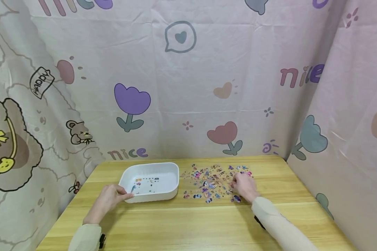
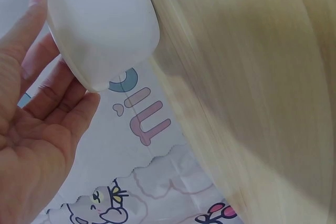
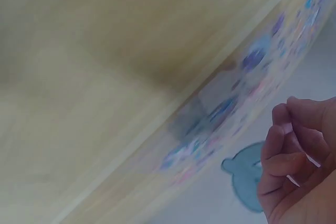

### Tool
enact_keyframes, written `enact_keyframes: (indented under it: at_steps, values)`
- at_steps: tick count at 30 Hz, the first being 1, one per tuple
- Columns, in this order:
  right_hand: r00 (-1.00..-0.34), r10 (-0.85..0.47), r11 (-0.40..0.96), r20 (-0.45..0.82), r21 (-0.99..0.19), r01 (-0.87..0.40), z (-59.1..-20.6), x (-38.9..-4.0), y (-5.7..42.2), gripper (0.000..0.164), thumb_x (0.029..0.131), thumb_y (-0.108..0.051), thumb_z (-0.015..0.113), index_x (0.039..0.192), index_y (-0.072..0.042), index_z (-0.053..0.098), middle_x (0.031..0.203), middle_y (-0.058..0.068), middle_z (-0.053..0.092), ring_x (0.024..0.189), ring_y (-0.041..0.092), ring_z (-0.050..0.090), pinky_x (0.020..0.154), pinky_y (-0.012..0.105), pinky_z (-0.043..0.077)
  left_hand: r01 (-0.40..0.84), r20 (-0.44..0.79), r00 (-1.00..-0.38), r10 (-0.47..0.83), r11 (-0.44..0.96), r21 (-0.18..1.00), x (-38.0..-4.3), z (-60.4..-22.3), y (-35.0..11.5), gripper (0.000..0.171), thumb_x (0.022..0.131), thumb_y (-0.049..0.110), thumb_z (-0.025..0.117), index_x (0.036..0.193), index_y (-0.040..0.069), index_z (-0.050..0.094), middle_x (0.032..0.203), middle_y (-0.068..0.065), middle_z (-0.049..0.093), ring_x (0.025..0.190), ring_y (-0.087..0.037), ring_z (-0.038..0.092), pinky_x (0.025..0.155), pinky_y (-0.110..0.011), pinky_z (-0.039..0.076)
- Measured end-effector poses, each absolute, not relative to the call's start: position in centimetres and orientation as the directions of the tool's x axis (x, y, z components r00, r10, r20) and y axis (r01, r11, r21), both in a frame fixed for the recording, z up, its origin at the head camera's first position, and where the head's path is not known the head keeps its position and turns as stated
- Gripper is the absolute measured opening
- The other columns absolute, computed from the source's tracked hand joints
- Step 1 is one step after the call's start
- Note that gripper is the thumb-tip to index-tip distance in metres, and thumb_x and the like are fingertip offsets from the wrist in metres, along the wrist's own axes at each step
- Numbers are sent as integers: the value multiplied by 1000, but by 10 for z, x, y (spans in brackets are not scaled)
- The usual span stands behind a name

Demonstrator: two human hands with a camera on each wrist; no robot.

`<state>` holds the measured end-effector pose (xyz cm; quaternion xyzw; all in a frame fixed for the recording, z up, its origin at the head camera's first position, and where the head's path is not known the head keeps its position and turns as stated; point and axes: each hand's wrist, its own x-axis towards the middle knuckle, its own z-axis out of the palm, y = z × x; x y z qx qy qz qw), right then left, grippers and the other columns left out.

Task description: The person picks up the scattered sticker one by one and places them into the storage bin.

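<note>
In the head view, a white plastic basin (image 1: 150,198) stands on the left of the wooden table, with a few small colourful pieces (image 1: 138,180) inside. My left hand (image 1: 111,198) holds its near left corner, thumb over the rim. The left wrist view shows that hand (image 2: 47,98) with its fingers against the basin (image 2: 105,19). Many flat, sticker-like colourful pieces (image 1: 212,185) lie spread to the right of the basin. Over their right side is my right hand (image 1: 245,186). In the right wrist view this hand (image 3: 299,156) has curled fingers, thumb and index tips together; nothing shows between them.
The wooden table (image 1: 188,226) runs back to a printed curtain (image 1: 188,87), which also hangs along both sides. Scattered pieces (image 1: 188,174) reach close to the basin's right wall. Dark straps (image 1: 102,240) show at both sleeves.
</note>
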<state>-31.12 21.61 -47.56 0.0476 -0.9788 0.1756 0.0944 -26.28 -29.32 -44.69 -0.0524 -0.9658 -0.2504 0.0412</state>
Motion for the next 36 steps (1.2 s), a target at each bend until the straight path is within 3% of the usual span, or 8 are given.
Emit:
enact_keyframes:
  at_steps: [8,18,22,24,26,29,33,36]
  values:
    - [-986,-33,960,166,-270,-78,-481,-300,258,10,82,-6,68,72,-9,66,67,2,62,56,15,51,49,31,42,122,111,-991,78,874,470,-265,-447,-292,31,78,43,80,83,12,77,86,-3,72,76,-15,55,69,-35,49]
    - [-993,81,979,91,-195,62,-485,-290,273,51,80,-54,74,67,-9,56,58,4,46,51,16,44,43,29,31,128,119,-990,82,881,456,-267,-451,-293,30,78,44,79,80,14,76,84,-1,71,75,-14,53,67,-32,47]
    - [-993,108,967,57,-236,91,-483,-290,271,59,80,-50,76,102,4,67,58,3,43,51,15,40,45,29,31,129,122,-989,81,879,459,-266,-449,-293,31,78,44,79,82,13,77,86,-3,71,77,-15,56,70,-36,50]
    - [-993,113,958,45,-269,97,-482,-290,270,69,80,-46,78,124,4,60,58,3,43,51,14,39,45,28,31,132,125,-989,83,877,463,-265,-448,-293,32,78,44,79,82,12,77,87,-3,72,77,-15,56,70,-36,50]
    - [-993,113,947,37,-307,97,-480,-290,270,72,79,-41,80,130,4,57,58,2,43,52,14,38,46,27,31,134,125,-989,85,873,469,-265,-447,-293,32,79,43,79,82,12,77,86,-3,71,75,-14,55,68,-34,48]
    - [-992,122,928,18,-356,107,-478,-290,272,58,76,-37,83,110,7,64,60,2,46,53,14,41,48,27,33,142,127,-987,93,873,467,-265,-446,-293,33,79,45,78,83,12,77,86,-3,72,76,-14,56,68,-34,49]
    - [-990,143,905,-17,-402,138,-478,-290,275,39,75,-33,85,71,-6,57,62,2,48,55,15,44,50,27,33,142,121,-988,96,876,462,-265,-446,-293,34,78,46,78,84,12,77,88,-3,72,78,-14,57,71,-36,51]
    - [-986,155,887,-56,-431,164,-476,-291,275,41,76,-31,84,64,-11,50,61,1,46,55,15,44,50,27,33,137,116,-989,93,875,465,-264,-446,-292,33,78,45,78,84,12,77,88,-3,72,78,-15,57,71,-37,51]
